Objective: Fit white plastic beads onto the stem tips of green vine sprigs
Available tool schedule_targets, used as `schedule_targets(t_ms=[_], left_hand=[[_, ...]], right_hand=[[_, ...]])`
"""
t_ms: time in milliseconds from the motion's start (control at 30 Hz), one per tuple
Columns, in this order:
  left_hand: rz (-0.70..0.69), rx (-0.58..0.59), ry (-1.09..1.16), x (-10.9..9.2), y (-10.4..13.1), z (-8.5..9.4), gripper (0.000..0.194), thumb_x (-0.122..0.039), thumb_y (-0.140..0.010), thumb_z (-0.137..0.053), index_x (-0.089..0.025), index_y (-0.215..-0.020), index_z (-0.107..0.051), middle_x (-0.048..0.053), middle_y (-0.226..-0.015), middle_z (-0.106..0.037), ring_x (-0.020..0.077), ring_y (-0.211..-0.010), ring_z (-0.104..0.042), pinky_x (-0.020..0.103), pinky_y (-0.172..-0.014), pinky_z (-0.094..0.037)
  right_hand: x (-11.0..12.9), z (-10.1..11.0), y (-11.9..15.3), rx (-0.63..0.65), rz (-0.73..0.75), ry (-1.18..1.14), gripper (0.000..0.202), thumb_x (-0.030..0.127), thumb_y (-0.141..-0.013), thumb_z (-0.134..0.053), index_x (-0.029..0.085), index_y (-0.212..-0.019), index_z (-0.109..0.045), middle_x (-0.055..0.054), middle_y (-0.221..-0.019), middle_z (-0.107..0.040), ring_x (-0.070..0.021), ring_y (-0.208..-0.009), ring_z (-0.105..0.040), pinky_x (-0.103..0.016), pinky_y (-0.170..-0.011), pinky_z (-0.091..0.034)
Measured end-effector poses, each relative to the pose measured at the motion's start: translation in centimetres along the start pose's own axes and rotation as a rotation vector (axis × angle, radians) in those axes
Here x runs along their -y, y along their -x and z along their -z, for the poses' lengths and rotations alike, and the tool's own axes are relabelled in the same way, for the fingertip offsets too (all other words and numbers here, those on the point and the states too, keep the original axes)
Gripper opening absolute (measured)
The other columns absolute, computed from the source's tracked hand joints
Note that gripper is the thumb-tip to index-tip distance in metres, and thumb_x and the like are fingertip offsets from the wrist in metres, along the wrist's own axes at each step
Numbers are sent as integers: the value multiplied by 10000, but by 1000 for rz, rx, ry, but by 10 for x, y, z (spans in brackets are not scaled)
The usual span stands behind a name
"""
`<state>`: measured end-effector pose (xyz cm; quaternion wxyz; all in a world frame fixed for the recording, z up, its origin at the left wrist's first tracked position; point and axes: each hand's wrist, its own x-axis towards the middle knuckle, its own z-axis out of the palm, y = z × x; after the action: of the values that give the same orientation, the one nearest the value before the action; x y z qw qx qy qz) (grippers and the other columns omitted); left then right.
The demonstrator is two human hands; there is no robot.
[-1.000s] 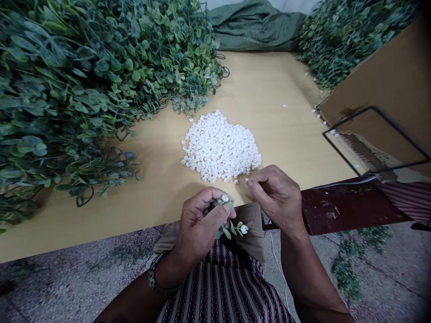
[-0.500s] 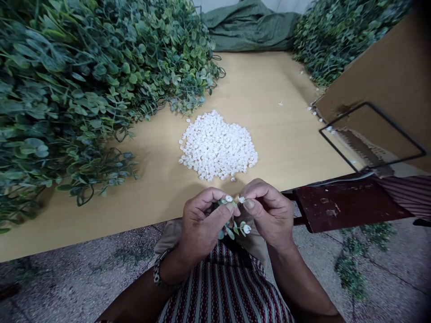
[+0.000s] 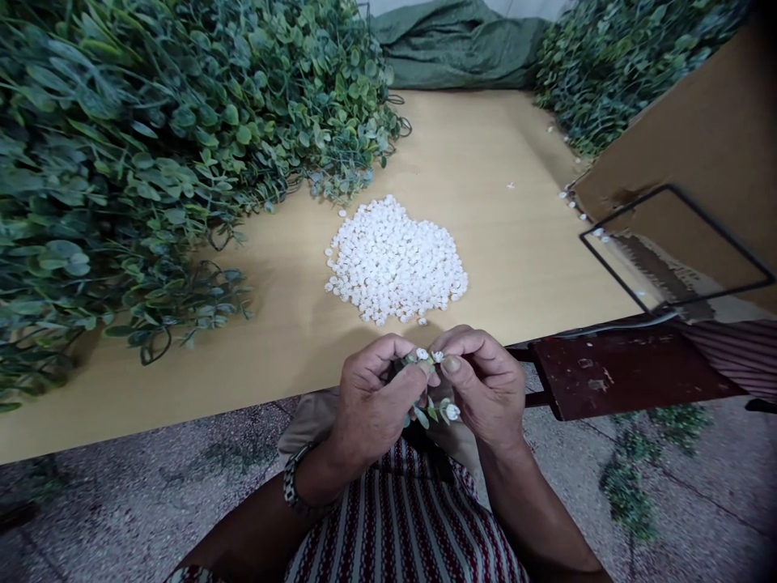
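My left hand [image 3: 375,397] pinches a small green leafy sprig [image 3: 425,411] just off the table's front edge. White blossoms show on the sprig, one of them [image 3: 452,411] hanging low between my hands. Thumb and forefinger of my right hand [image 3: 491,389] are closed on a small white flower [image 3: 437,356], which sits against a sprig tip beside my left thumb. Beyond both hands lies a heap of small white flower pieces [image 3: 394,259] on the wooden table [image 3: 498,251].
Piles of green foliage [image 3: 182,121] cover the table's left, with more foliage [image 3: 607,73] at back right. A green cloth [image 3: 455,44] lies at the back. On the right are a cardboard box [image 3: 698,146], a black wire frame [image 3: 722,229] and a dark red stool [image 3: 631,368].
My left hand has moved slightly right, closer to my right hand. The white flower in my right fingers now meets the sprig tip, and the view has shifted a little.
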<state>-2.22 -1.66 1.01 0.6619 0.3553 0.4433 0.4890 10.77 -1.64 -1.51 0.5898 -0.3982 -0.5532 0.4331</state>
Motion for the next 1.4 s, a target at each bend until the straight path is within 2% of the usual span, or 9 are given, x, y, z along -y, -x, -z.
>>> schedule_targets(t_ms=[233, 600, 1200, 1267, 1300, 1333, 1400], left_hand=[[3, -28, -17, 0, 0, -2, 119, -207, -722, -635, -160, -624, -588, -31, -505, -565, 72, -423, -468, 185, -423, -393], [19, -92, -78, 3, 0, -5, 142, -226, -708, -618, -166, -608, -537, -45, -480, -520, 70, -419, -446, 179, -416, -380], [-57, -26, -194, -2, -1, -6, 128, -209, -756, -596, -164, -638, -574, -26, -526, -536, 92, -469, -467, 200, -467, -395], [-89, 44, -255, -7, 1, -4, 129, -201, -783, -581, -166, -659, -578, -18, -559, -550, 100, -496, -483, 201, -484, -401], [-110, 120, -309, -9, 2, -1, 133, -190, -797, -570, -167, -667, -583, -15, -574, -558, 102, -506, -487, 200, -487, -396], [-137, 219, -383, -9, 4, 2, 137, -173, -805, -560, -167, -672, -591, -11, -585, -566, 105, -517, -491, 202, -496, -391], [-176, 433, -549, -2, 6, 11, 143, -126, -797, -550, -169, -676, -616, -2, -611, -597, 115, -546, -512, 211, -529, -388]], right_hand=[[0, 1, 0, 0, 101, 92, 89, 130, -882, -605, 205, -839, -623, 13, -718, -616, -123, -692, -593, -249, -633, -497], [-5, 2, 6, -75, 301, 403, 129, 98, -848, -617, 217, -888, -647, -23, -795, -679, -167, -739, -641, -305, -636, -523], [-3, 9, 7, -9, 436, 463, 243, 31, -814, -631, 213, -969, -676, -41, -795, -707, -195, -769, -680, -338, -652, -564], [1, 15, 6, 30, 416, 437, 231, 58, -825, -634, 223, -978, -686, -37, -794, -717, -198, -770, -687, -344, -650, -570], [2, 19, 5, 40, 394, 422, 221, 77, -830, -637, 226, -983, -692, -37, -804, -723, -199, -776, -689, -347, -654, -572], [3, 25, 5, 25, 371, 410, 207, 96, -833, -641, 227, -982, -700, -39, -817, -726, -201, -784, -689, -350, -659, -574], [3, 37, 6, -81, 332, 399, 154, 137, -836, -649, 223, -943, -717, -43, -822, -724, -206, -790, -685, -351, -661, -569]])
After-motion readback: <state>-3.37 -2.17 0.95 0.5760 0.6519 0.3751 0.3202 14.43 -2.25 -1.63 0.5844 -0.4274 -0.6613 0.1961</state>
